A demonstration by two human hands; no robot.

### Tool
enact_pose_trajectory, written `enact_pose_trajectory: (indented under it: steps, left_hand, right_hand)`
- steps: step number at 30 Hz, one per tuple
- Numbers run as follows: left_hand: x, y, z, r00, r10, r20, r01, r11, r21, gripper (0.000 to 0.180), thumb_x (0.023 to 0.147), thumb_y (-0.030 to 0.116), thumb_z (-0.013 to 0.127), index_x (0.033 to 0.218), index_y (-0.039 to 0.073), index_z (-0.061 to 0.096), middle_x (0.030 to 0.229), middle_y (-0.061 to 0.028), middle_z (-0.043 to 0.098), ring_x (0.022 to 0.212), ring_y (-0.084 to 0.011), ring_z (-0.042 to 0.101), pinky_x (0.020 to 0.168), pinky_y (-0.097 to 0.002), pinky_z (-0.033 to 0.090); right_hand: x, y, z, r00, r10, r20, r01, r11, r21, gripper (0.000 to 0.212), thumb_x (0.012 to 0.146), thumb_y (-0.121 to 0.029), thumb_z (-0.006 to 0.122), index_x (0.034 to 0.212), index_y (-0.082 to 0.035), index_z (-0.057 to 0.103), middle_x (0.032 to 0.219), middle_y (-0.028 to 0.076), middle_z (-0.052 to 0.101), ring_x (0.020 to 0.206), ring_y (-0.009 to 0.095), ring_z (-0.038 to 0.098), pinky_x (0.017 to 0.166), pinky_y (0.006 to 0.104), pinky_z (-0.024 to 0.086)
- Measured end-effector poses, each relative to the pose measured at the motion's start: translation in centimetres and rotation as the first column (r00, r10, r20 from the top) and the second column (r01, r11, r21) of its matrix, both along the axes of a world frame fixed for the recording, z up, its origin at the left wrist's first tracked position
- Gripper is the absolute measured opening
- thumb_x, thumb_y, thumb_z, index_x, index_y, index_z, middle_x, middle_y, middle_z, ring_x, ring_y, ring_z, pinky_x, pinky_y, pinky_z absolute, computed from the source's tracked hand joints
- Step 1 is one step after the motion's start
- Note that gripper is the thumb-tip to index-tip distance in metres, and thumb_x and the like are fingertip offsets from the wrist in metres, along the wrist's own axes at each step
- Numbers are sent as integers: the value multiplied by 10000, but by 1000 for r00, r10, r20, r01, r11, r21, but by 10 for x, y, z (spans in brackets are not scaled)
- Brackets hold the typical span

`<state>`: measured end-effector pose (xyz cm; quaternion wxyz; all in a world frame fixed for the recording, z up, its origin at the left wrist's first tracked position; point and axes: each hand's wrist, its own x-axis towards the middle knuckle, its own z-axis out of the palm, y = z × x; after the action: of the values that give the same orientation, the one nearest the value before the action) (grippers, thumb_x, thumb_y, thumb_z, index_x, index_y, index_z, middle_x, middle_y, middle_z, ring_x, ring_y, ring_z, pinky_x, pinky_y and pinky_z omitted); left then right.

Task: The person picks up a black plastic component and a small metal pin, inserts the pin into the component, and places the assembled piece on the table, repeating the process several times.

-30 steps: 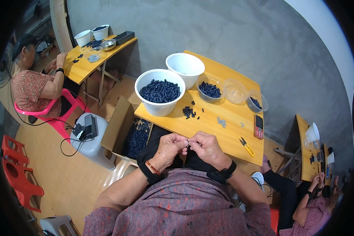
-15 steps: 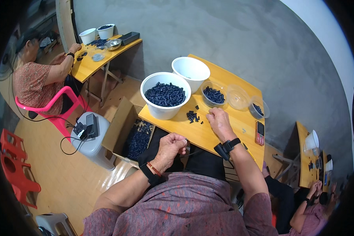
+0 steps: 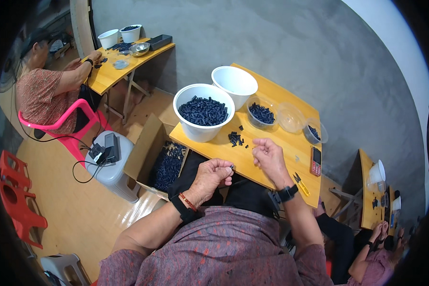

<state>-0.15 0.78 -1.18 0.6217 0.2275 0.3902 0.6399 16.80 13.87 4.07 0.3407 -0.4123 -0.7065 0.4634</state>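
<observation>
My left hand (image 3: 213, 177) is closed in a pinch at the table's near edge. A tiny dark piece (image 3: 232, 168) barely shows at its fingertips; its kind is too small to make out. Over the table, my right hand (image 3: 271, 161) has its thumb and fingers pressed together, and whatever they hold is hidden. Just beyond lies a loose group of short black tube-like parts (image 3: 235, 138). Past them stands a white bucket (image 3: 200, 133) heaped with the same parts. A clear round tub (image 3: 260, 123) also holds some.
Another white bucket (image 3: 233, 76), a clear lid (image 3: 291, 117), a smaller clear tub (image 3: 325, 135), a red phone (image 3: 315, 161) and yellow snips (image 3: 301, 184) are on the table. Below left, a cardboard box (image 3: 140, 155) holds black parts. Other people sit at tables left and right.
My right hand has drawn back toward me from near the loose parts, and the yellow snips are now uncovered. My left hand stays pinched at the table edge. The view has shifted slightly.
</observation>
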Motion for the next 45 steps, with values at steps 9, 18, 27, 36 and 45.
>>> enact_pose_trajectory:
  steps: [9, 18, 27, 36, 45]
  left_hand:
    - [4, -4, -1, 993, -113, -34, 114, 992, 58, 107, 924, 50, 638, 1008, -16, 634, 915, -86, 669, 719, -144, 615, 694, -269, 538]
    - [3, -5, 0, 985, -170, 4, 169, 983, 71, 138, 926, 85, 646, 1019, -18, 644, 953, -85, 678, 726, -126, 614, 684, -260, 537]
    - [5, -4, -3, 995, -87, -38, 90, 991, 95, 123, 912, 55, 656, 996, -34, 638, 901, -91, 681, 676, -118, 610, 635, -240, 536]
    - [16, -7, 2, 955, 83, -286, -46, 990, 135, 59, 911, 6, 624, 952, -36, 629, 843, -72, 669, 661, -89, 586, 605, -228, 516]
    - [18, -8, 9, 966, 83, -246, -48, 988, 143, 50, 913, 5, 621, 947, -28, 634, 855, -89, 679, 677, -102, 604, 608, -229, 520]
  right_hand:
    - [5, -52, -9, 930, 197, -311, -269, 940, -209, 134, 898, -17, 650, 1026, 17, 669, 848, 47, 681, 708, 84, 643, 571, 188, 479]
    - [3, -51, -21, 918, 242, -314, -295, 946, -134, 127, 901, 3, 645, 1020, 17, 685, 858, 48, 680, 743, 90, 643, 596, 189, 483]
    - [1, -55, -18, 936, 216, -279, -249, 965, -88, 124, 896, 19, 648, 1015, 25, 682, 891, 64, 669, 764, 106, 650, 646, 209, 524]
    - [-7, -63, -22, 931, 205, -301, -201, 979, 47, 124, 885, 76, 611, 973, 38, 690, 872, 67, 640, 732, 107, 634, 669, 222, 530]
    - [-4, -62, -22, 938, 263, -224, -248, 964, 95, 117, 889, 63, 614, 972, 38, 692, 875, 57, 633, 732, 104, 628, 662, 223, 530]
